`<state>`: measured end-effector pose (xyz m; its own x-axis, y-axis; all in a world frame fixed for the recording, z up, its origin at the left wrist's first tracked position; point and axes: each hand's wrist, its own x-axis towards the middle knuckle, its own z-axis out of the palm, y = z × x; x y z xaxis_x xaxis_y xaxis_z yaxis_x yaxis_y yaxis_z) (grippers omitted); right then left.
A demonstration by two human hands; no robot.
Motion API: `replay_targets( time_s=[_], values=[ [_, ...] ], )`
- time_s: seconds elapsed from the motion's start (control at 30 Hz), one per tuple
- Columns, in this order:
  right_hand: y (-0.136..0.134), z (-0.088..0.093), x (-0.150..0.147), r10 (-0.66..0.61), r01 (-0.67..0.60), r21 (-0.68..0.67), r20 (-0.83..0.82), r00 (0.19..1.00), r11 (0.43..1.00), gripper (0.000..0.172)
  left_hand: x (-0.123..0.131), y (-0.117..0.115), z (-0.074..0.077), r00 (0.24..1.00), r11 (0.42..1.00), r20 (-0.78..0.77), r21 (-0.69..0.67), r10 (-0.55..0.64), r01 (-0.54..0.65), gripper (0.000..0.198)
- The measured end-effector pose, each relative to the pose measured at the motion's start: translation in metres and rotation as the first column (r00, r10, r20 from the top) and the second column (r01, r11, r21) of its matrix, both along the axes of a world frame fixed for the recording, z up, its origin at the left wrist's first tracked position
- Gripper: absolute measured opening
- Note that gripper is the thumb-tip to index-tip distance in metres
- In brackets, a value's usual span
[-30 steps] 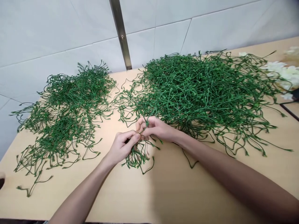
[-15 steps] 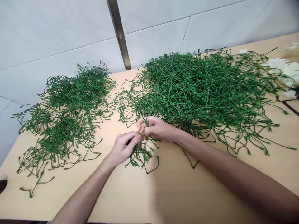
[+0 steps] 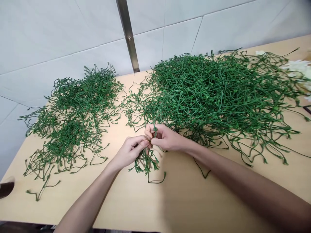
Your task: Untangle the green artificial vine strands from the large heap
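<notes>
Across my tabletop (image 3: 126, 204), the big heap of green stems (image 3: 206, 90) spreads by the far edge, right of centre; a smaller heap (image 3: 70, 110) lies toward the left edge. Between far and front edges, my right hand (image 3: 165, 137) and left hand (image 3: 133, 150) meet, the left pinching a small bunch (image 3: 145, 161), the right a single stem (image 3: 155, 130).

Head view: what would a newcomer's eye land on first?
The large heap of green stems, sprawling across the right side of the table near the tiled wall. A smaller green heap spreads to its left. In front, the left hand and right hand meet at a small green bunch.
</notes>
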<state>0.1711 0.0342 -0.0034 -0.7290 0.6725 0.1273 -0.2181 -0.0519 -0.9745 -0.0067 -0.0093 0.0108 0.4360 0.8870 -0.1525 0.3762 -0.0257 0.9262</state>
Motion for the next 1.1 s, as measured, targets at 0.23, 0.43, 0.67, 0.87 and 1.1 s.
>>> replay_targets(
  time_s=[0.23, 0.43, 0.67, 0.87, 1.1],
  values=[
    [-0.001, 0.000, 0.001, 0.059, -0.061, -0.042, -0.055, 0.997, 0.997, 0.014, -0.001, 0.001, -0.001, 0.999, 1.000, 0.034, -0.016, 0.000, 0.000, 0.044],
    [0.000, -0.002, 0.002, 0.081, -0.084, -0.055, -0.061, 0.995, 0.995, 0.014, -0.002, 0.000, -0.003, 0.998, 0.999, 0.069, -0.053, 0.017, -0.013, 0.044],
    [0.002, -0.004, 0.002, 0.054, -0.055, -0.007, -0.100, 0.994, 0.998, 0.017, -0.002, 0.004, -0.001, 0.919, 0.960, 0.278, -0.103, 0.278, -0.260, 0.043],
    [0.008, 0.000, 0.006, -0.046, 0.042, -0.115, -0.035, 0.998, 0.993, 0.007, 0.000, 0.005, -0.009, 0.839, 0.914, 0.361, -0.154, 0.406, -0.376, 0.036],
    [0.006, 0.000, 0.004, -0.038, 0.042, -0.084, 0.051, 0.998, 0.996, 0.015, -0.002, 0.005, -0.011, 0.831, 0.888, 0.331, -0.053, 0.447, -0.456, 0.033]
  ],
)
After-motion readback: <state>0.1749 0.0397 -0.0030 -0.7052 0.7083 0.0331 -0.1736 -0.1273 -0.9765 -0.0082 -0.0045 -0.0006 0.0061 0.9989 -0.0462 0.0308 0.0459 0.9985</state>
